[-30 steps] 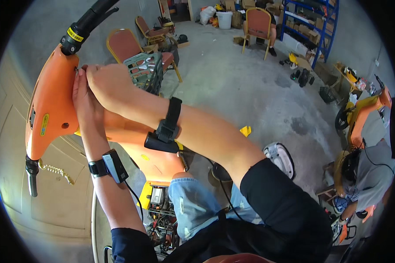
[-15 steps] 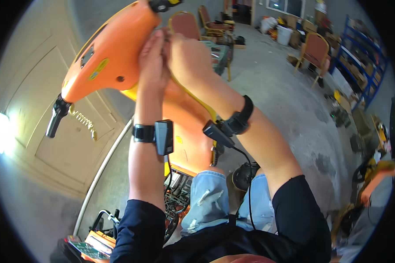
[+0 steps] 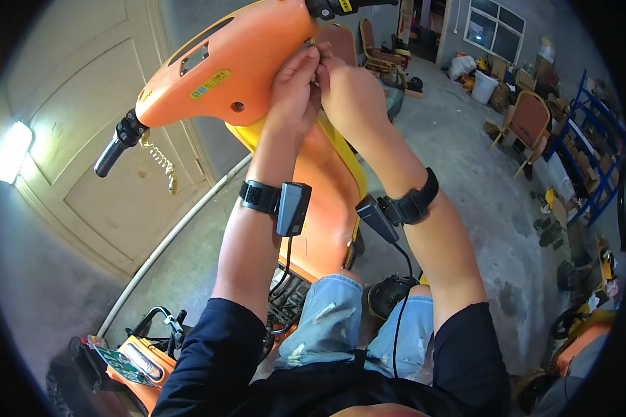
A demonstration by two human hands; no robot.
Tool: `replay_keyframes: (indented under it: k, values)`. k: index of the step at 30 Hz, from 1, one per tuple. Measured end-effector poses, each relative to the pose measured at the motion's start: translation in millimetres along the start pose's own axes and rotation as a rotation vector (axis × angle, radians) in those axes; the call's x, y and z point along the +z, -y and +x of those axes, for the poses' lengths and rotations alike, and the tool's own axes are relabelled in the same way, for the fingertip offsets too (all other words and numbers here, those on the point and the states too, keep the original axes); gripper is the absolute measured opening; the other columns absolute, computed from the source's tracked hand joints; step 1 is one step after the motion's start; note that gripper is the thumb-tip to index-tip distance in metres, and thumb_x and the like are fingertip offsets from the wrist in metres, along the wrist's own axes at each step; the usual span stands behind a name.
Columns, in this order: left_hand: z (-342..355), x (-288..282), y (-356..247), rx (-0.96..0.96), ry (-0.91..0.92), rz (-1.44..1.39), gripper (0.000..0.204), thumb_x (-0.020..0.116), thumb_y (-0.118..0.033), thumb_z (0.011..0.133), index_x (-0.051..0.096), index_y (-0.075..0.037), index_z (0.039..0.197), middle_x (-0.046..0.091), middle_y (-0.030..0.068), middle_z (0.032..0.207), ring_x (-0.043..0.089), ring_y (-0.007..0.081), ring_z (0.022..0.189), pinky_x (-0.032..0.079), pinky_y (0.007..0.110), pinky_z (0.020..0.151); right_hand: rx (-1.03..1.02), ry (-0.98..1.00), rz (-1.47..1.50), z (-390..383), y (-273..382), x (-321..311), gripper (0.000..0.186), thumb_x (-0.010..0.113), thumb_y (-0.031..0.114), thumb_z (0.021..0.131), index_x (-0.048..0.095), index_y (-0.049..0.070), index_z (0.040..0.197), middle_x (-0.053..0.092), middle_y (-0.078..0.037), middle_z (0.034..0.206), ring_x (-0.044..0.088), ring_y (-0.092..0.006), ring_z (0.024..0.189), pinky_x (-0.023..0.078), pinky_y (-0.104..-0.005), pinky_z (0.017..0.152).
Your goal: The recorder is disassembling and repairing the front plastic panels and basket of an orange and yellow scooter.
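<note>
The orange front cowl (image 3: 195, 87) of a scooter spans the upper middle, with handlebar grips (image 3: 111, 149) at both ends and a coiled cord (image 3: 158, 160) hanging from the lower one. My left hand (image 3: 295, 90) lies along the cowl's inner side, fingers curled at a small fitting near its upper end. My right hand (image 3: 351, 94) is closed right beside it, fingertips meeting the left's. What they pinch is small and mostly hidden by the fingers. Below them runs the scooter's orange and yellow body (image 3: 320, 194). Both wrists wear strapped devices with cables.
Left: beige double door (image 3: 83, 201), bright lamp (image 3: 15, 151), white pipe (image 3: 174, 247), orange scooter part (image 3: 142, 389) low down. Back: chairs (image 3: 522, 121), white bucket (image 3: 485, 87), blue shelving (image 3: 581, 153). Lower right: another scooter (image 3: 581, 347) and part of a person in grey (image 3: 584, 382).
The view has turned leftward, so the cowl, hands and room appear farther right and the door and lamp show more. Both hands stay together at the same part of the cowl.
</note>
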State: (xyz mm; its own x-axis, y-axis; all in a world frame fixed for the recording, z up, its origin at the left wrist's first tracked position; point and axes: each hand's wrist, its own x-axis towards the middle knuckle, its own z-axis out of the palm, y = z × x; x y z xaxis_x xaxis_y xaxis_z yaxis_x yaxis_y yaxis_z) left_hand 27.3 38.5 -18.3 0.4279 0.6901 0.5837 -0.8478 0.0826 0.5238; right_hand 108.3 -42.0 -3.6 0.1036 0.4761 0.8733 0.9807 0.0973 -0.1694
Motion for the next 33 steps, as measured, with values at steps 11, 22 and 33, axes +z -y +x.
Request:
replay_keyframes:
  k: [11,22,33]
  values:
    - [8,0,5,0.025,-0.044,0.042,0.019,0.063,-0.014,0.103,0.070,-0.001,0.115,0.070,0.0057,0.111,0.065,0.0143,0.100,0.055,0.025,0.088,-0.062,-0.152,-0.083,-1,1,-3,0.020,0.058,0.021,0.096,0.062,0.003,0.091,0.071,-0.017,0.078,0.072,-0.0384,0.072,0.056,-0.0507,0.062]
    - [9,-4,5,0.037,0.062,0.044,0.022,0.057,-0.015,0.107,0.065,-0.001,0.121,0.066,0.0059,0.115,0.064,0.0158,0.102,0.056,0.030,0.094,-0.073,-0.131,-0.005,-1,-3,-5,0.016,0.058,0.017,0.095,0.063,0.002,0.091,0.072,-0.017,0.082,0.073,-0.0373,0.072,0.057,-0.0473,0.062]
    - [1,3,6,0.154,0.035,0.186,0.026,0.052,-0.024,0.110,0.061,-0.002,0.119,0.065,0.0062,0.116,0.063,0.0158,0.105,0.054,0.032,0.095,0.058,-0.189,0.305,-2,-1,-5,0.016,0.063,0.017,0.096,0.067,0.001,0.097,0.075,-0.016,0.086,0.073,-0.0353,0.075,0.058,-0.0429,0.067]
